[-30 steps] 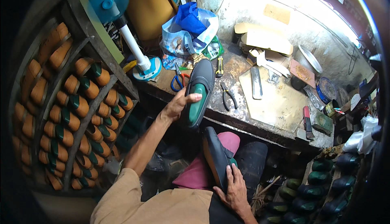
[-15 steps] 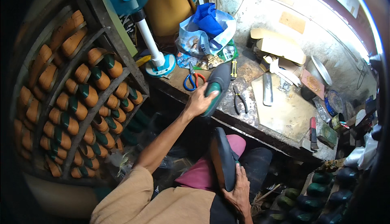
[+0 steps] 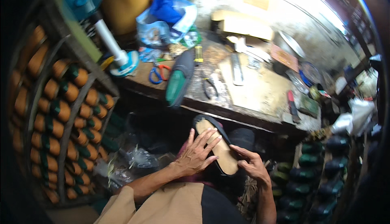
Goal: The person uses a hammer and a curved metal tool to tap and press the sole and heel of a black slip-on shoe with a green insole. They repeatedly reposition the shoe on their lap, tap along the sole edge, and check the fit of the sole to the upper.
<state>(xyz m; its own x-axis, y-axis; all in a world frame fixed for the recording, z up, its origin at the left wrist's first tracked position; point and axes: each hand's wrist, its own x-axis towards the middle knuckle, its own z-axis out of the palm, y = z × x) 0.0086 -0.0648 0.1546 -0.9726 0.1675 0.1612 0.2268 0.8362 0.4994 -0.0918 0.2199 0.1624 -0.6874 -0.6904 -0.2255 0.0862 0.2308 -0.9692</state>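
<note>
A dark shoe [image 3: 226, 159] lies bottom up on my lap, its tan underside facing me. My left hand [image 3: 198, 153] rests across that underside, fingers spread and laid flat. At the shoe's right edge, my right hand [image 3: 254, 165] has its index finger stretched along the rim and its other fingers curled, gripping the side. On the bench's front edge lies a second dark shoe [image 3: 185, 66] with a green shoe last [image 3: 175, 87] inside; neither hand touches it. Scissors [image 3: 158, 73] with blue and red handles sit left of it, pliers [image 3: 209, 87] to its right.
The workbench [image 3: 260, 116] carries a pale board [image 3: 254, 90], a metal strip [image 3: 237, 70], a red-handled knife [image 3: 292, 106] and a blue bag [image 3: 166, 15]. A rack [image 3: 73, 114] of brown shoe lasts stands at left. More dark shoes [image 3: 313, 171] are at lower right.
My left hand has let go of the shoe with the green last, leaving it on the bench, and come down onto the lap shoe. That shoe has turned underside up. The view has shifted.
</note>
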